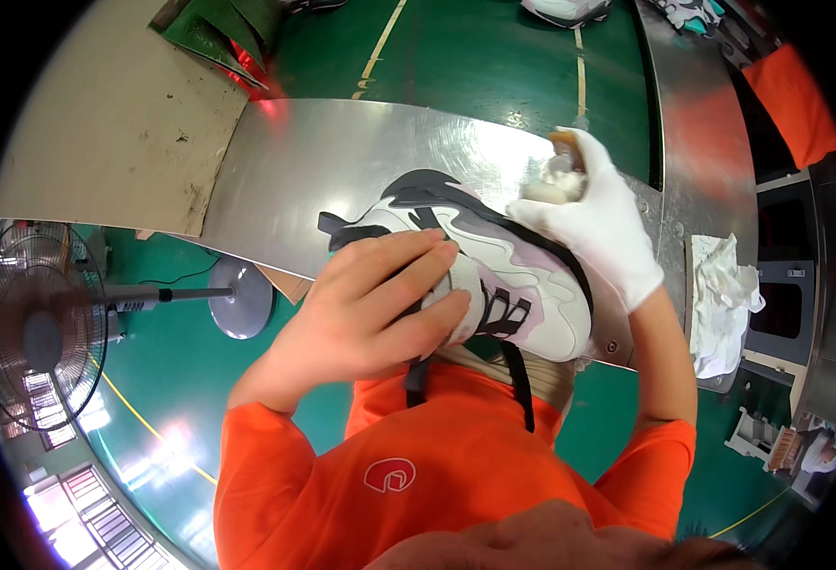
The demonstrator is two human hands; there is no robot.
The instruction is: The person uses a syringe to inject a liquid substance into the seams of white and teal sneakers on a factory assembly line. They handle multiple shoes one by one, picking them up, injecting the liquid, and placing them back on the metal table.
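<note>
A white, lilac and black sneaker lies tilted on its side on the metal bench top, its dark sole edge facing away from me and its black laces hanging toward me. My bare left hand grips it around the tongue and collar, the fingers curled over the opening. Just beyond the sneaker's far right side, my right hand wears a white glove. Its fingers close around a small whitish wad with a tan end, too blurred to name. The glove hides part of that wad.
Past the bench runs a green conveyor belt carrying another sneaker. Crumpled white cloth lies at the bench's right end. A standing fan is at left, below a beige panel. Orange fabric shows at upper right.
</note>
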